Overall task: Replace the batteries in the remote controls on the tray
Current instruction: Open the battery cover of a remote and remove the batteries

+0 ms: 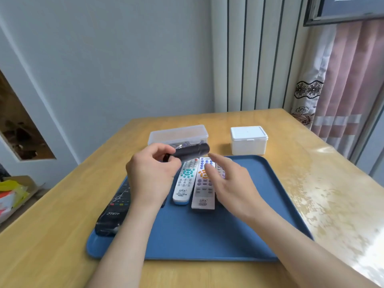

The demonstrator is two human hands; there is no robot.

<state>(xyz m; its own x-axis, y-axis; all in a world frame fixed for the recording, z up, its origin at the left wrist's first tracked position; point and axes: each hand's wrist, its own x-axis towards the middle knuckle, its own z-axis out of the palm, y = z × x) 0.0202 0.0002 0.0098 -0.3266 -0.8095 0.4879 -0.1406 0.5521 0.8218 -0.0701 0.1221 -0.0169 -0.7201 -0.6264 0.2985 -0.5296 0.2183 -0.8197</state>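
A blue tray (239,231) lies on the wooden table. My left hand (152,173) holds a black remote (192,152) lifted above the tray's far edge, pointing right. On the tray lie a white remote with teal buttons (184,183), a pale remote with orange and purple buttons (203,190), and a black remote in plastic wrap (115,210) at the left edge. Just above the pale remote hovers my right hand (228,183), fingers spread and empty. It partly hides another remote (220,170).
A clear lidded box (178,134) with small items inside stands behind the tray. A white lidded box (248,140) sits to its right. The table's right side is glossy with glare. A cardboard box with yellow packaging (14,194) is on the floor at left.
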